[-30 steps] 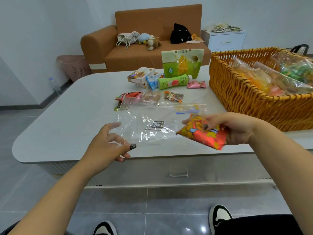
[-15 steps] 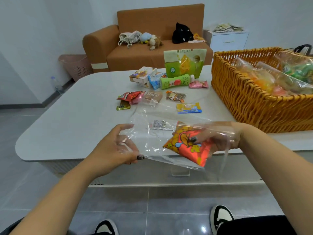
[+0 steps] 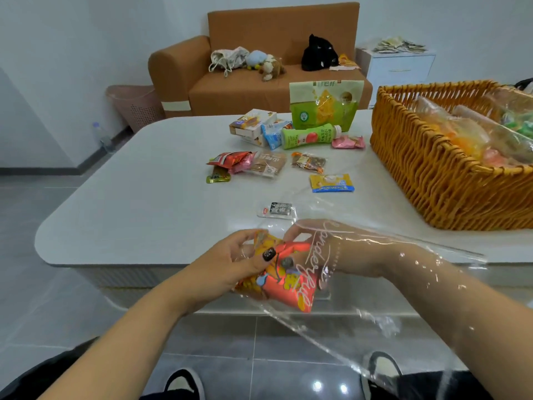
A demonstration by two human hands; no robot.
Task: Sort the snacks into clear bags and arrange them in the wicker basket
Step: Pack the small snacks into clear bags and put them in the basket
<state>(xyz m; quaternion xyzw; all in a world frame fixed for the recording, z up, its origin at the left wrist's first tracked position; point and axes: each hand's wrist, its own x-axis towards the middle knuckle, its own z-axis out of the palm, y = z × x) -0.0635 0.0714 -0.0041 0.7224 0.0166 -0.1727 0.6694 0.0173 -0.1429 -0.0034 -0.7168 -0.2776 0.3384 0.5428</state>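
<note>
My right hand is deep inside a clear bag and holds an orange-red snack packet there, in front of the table's near edge. My left hand grips the bag's closed end and the packet through the plastic from the left. The wicker basket stands at the right of the table with several filled clear bags inside. Loose snacks lie on the table: a yellow-blue packet, a small clear-wrapped item, a red packet and a brown one.
Farther back on the white table are a green bottle, a green standing pouch, small boxes and a pink packet. A brown sofa and white cabinet stand behind.
The right hand pushed the orange-red packet into the clear bag and went deeper in. The left hand lifted the bag off the table and now grips packet and bag together.
</note>
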